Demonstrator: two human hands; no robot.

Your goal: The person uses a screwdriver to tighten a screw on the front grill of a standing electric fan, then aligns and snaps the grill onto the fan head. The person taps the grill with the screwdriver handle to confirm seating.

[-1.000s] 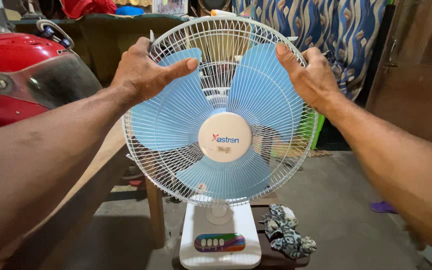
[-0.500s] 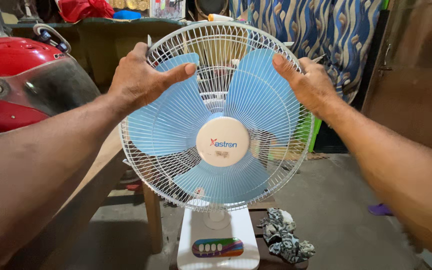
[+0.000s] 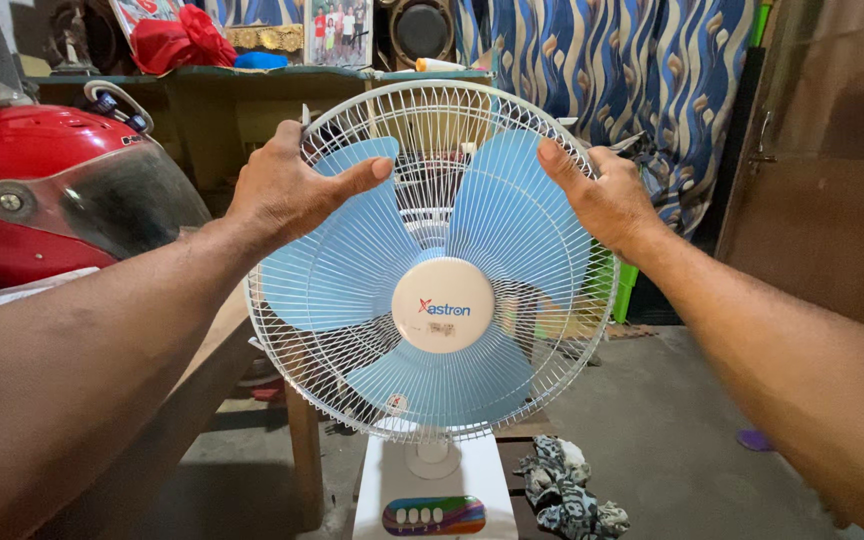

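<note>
Fan point(image 3: 432, 300) now lower in view, left hand point(image 3: 287, 190) and right hand point(image 3: 602, 200) clamped on its grille rim — fingers behind, seemingly curled.

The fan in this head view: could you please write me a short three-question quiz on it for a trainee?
1. True or false: both hands grip the upper rim of the fan's white wire guard.
2. What colour are the fan blades? A) green B) light blue C) black
3. What lies left of the left hand, on the bench?

Key
1. True: the left hand holds the upper left of the guard and the right hand the upper right, thumbs across the front.
2. B.
3. A red helmet with a dark visor.
</note>
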